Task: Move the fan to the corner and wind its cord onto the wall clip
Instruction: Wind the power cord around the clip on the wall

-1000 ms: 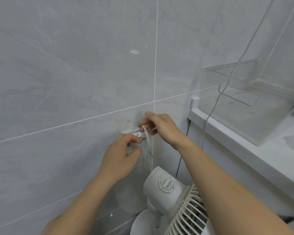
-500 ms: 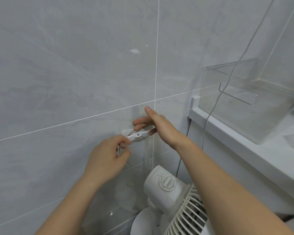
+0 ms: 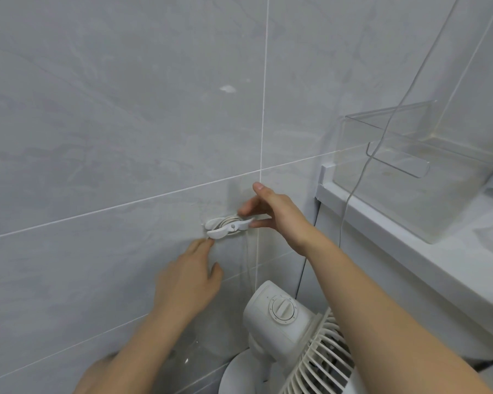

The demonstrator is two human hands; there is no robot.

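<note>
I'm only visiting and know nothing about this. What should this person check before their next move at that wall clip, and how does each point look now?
1. Cord wound on wall clip: ok, coils show around its middle.
2. Fan in the corner: ok, it stands below the clip.
3. Hanging strand snug: cannot tell.
4. Right hand grip on the clip's tab: cannot tell.
5. Left hand free of cord: ok, holds nothing.
</note>
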